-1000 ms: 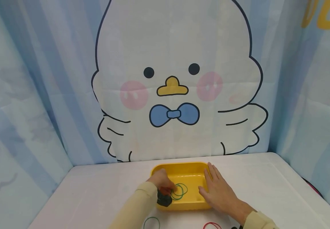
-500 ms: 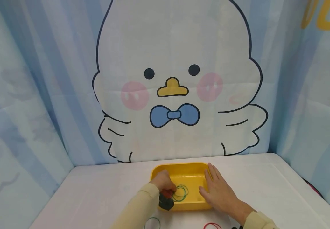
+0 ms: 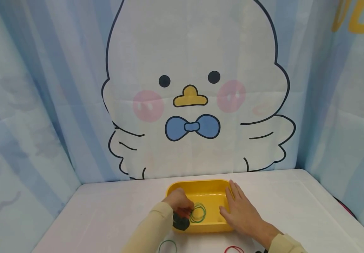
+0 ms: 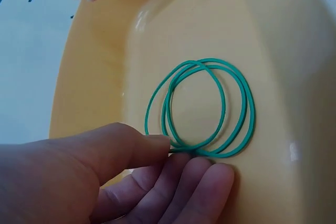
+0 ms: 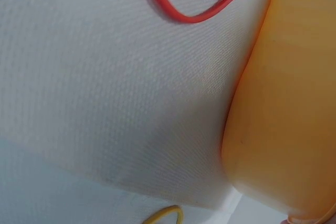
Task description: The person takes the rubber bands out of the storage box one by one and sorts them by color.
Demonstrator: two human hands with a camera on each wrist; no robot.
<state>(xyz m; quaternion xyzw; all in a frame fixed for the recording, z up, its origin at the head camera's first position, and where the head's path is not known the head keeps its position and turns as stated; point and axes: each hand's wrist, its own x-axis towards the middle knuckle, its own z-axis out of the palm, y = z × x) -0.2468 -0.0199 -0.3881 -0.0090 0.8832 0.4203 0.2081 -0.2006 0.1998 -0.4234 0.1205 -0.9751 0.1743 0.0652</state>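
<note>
In the head view a shallow yellow plastic tray (image 3: 204, 228) sits on the white table. My left hand (image 3: 178, 201) reaches into its left side. Thumb and fingertips pinch the lower edge of several thin green rubber bands (image 4: 253, 114), as the left wrist view shows. These loops overlap one another over the tray floor. At the tray's right side lies my right hand (image 3: 244, 213), fingers fairly straight along the rim and thumb spread inward. The right wrist view shows the tray's outer wall (image 5: 289, 103) and little of that hand.
Another green rubber band (image 3: 167, 240) lies on the table in front of the tray. Red rubber bands (image 5: 184, 20) lie near the tray's front right, and part of a yellow band (image 5: 167, 211) shows in the right wrist view. A printed curtain (image 3: 191, 154) stands behind the table.
The green loops in my left hand have drawn together into a tighter bundle. My left hand has shifted only slightly, and the right hand stays on the rim.
</note>
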